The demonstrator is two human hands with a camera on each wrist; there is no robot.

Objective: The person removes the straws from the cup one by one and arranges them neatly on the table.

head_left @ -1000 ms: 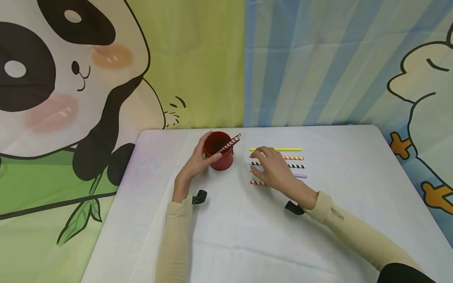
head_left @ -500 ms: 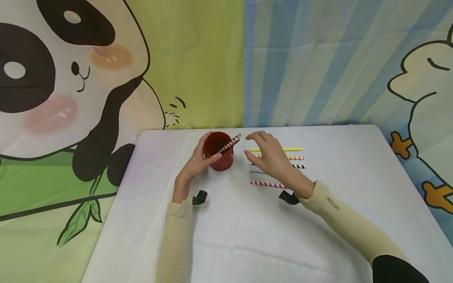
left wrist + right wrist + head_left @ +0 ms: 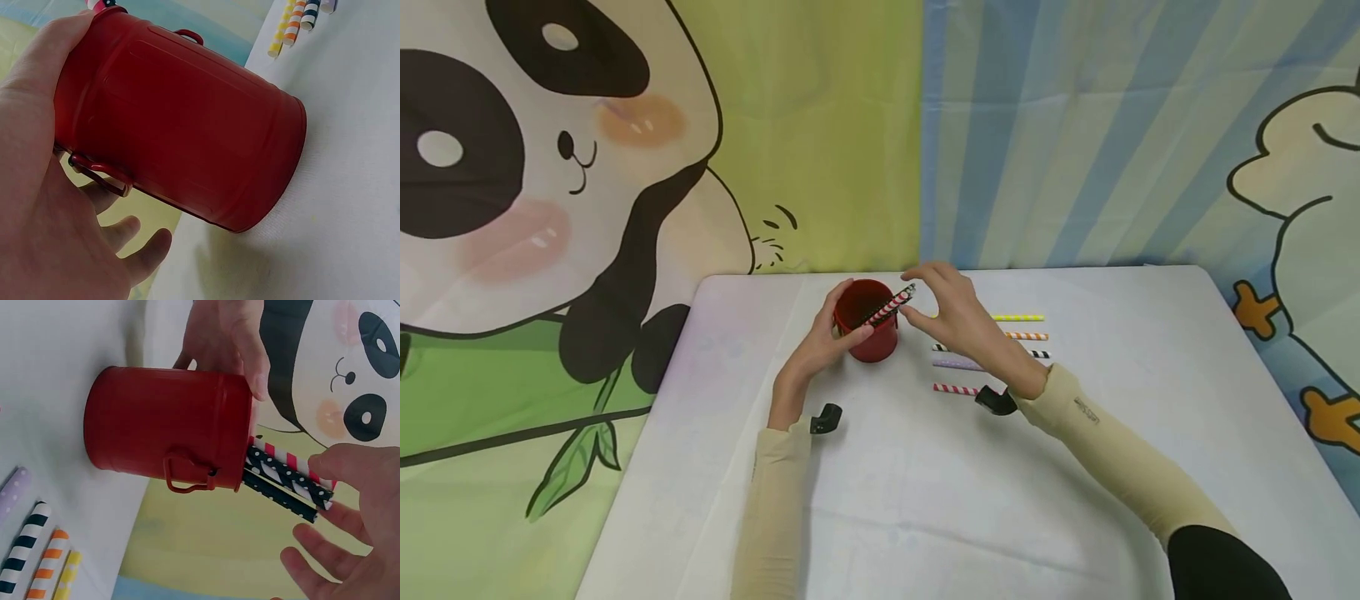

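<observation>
A small red metal bucket with side handles stands at the back of the table. My left hand grips it around its left side, thumb near the rim, as the left wrist view also shows. Several patterned paper straws lean out of the bucket's right side: a red-and-white striped straw and a black straw with white dots among them. Beside their outer ends is my right hand, thumb and forefinger spread around the tips. In the right wrist view the thumb overlaps the red-striped straw.
On the white table, right of the bucket, straws lie in a spaced row: yellow straw, orange-striped straw, black-striped straw, lilac straw and red-striped straw. My right forearm passes over them. A printed cloth hangs behind.
My right hand has moved left and away from over the row of straws to the straw ends at the bucket. The left hand keeps its grip on the bucket.
</observation>
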